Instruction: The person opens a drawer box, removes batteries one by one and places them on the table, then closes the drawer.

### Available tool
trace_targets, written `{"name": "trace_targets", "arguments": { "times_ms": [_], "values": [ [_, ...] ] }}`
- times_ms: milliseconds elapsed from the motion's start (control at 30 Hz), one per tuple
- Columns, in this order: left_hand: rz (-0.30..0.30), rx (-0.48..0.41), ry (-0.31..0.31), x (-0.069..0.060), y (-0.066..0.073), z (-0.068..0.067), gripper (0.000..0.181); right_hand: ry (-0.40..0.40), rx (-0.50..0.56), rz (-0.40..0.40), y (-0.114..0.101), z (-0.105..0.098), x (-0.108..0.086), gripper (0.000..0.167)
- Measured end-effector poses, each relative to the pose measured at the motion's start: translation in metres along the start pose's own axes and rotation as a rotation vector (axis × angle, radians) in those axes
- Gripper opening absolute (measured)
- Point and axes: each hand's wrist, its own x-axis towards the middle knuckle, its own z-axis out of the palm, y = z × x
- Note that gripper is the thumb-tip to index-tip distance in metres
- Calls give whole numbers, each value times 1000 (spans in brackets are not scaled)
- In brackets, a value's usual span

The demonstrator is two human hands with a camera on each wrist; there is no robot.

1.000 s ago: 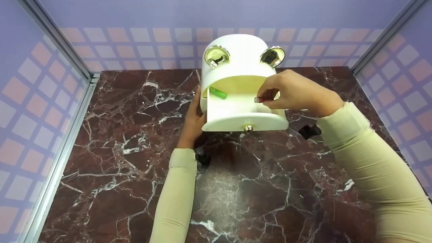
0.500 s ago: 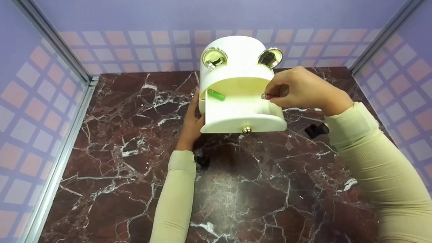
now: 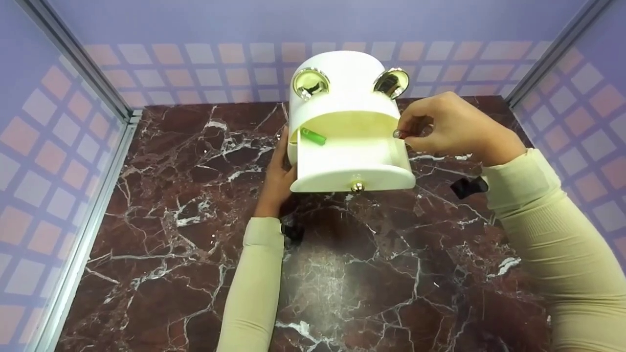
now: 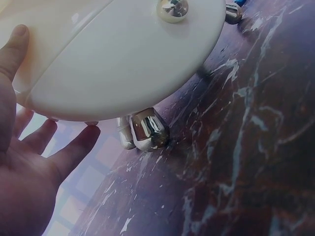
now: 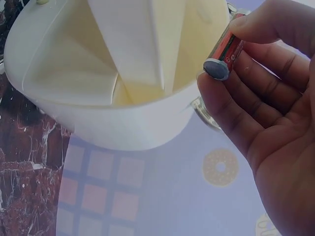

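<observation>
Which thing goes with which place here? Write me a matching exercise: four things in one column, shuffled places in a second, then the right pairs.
Things
1. Green cylinder
2. Battery
3. Knob
4. Left hand

Places
A. On the front of the open drawer
B. At the left side of the white box
C. Pinched in the right hand
D. Lying inside the drawer

Pairs: 1-D, 2-C, 3-A, 4-B
</observation>
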Motion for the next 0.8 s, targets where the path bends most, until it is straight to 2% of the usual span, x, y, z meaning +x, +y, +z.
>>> {"name": "trace_targets", "arguments": {
  "times_ms": [167, 367, 533, 800],
  "values": [
    [-1, 31, -2, 0, 2, 0, 75, 15, -15, 29, 2, -3, -4, 16],
    [-37, 45, -1, -1, 5, -1, 75, 24, -23, 41, 5, -5, -8, 15],
    [-61, 55, 3, -1, 5, -1, 75, 33, -39, 84, 10, -4, -12, 16],
    [-29, 70, 1, -1, 4, -2, 75, 30, -46, 148, 19, 0, -18, 17]
  ]
}}
